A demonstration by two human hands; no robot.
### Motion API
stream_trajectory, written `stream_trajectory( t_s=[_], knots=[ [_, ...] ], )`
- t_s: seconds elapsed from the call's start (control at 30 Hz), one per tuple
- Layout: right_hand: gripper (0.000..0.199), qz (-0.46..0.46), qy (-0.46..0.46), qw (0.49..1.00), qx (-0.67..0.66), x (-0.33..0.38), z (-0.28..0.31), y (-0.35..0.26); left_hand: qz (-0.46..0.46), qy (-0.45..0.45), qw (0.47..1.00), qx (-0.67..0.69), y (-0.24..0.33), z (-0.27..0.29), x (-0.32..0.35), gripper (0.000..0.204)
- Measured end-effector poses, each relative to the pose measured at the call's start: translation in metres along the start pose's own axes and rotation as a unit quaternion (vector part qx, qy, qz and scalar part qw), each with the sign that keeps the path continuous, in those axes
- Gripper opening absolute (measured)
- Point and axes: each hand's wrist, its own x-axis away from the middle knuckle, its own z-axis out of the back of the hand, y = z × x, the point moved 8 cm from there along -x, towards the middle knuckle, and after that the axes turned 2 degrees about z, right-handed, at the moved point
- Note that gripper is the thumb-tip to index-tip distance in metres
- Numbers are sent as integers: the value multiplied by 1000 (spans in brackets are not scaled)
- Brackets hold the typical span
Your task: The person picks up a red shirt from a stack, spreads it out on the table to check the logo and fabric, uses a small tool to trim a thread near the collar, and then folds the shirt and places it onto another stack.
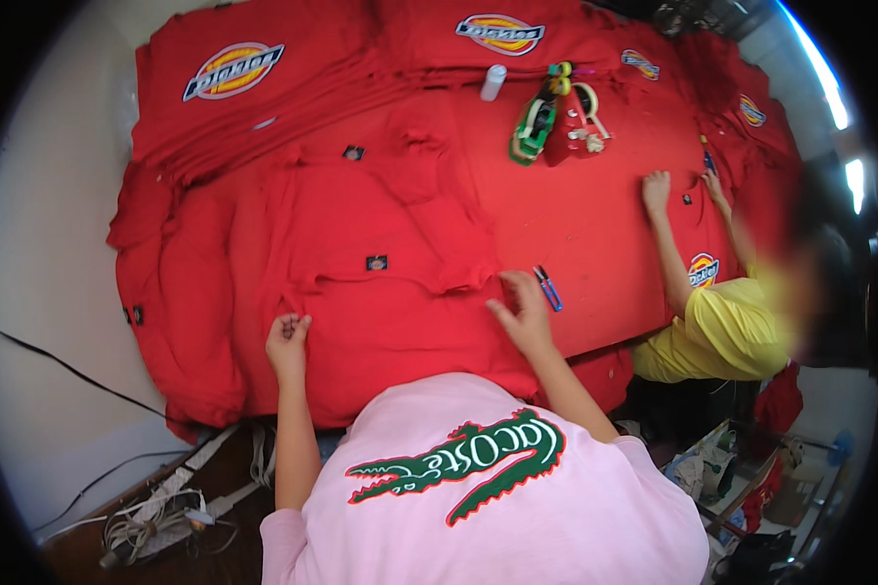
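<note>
Red T-shirts lie spread in layers over the table before me. The nearest red T-shirt (390, 322) lies flat, with a small dark neck label (377, 262) near its collar. At its left side my left hand (289, 343) is closed, fingers curled and seeming to pinch the cloth. My right hand (525, 310) rests by its right side, thumb and fingers apart, fingertips at the fabric. Thread snips (548, 289) with blue handles lie just right of that hand. Another red T-shirt (351, 200) with its own dark label lies just beyond.
Across the table, more red shirts (312, 68) carry round yellow-and-white prints. A white bottle (494, 83), a green tape dispenser (534, 129) and a tape roll (587, 101) stand at the back. To the right, a person in a yellow shirt (722, 336) handles a red shirt. Cables (156, 531) lie lower left.
</note>
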Motion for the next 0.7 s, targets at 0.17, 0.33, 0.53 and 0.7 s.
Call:
stream_trajectory(
  t_s=[0.17, 0.33, 0.53, 0.7],
  knots=[
    [39, 37, -16, 988, 147, -11, -22, -34, 28, -52, 998, -9, 11, -8, 6, 19],
    [19, -3, 43, 999, 23, -15, -4, -23, 136, -162, 936, 283, 50, -21, 46, 19],
    [15, -268, -48, 786, -556, 3, -11, 8, 286, -380, 806, 352, 75, -64, 128, 42],
    [29, -217, -85, 675, -700, -2, 31, -54, 219, -516, 761, 326, 116, -69, 156, 59]
  ],
)
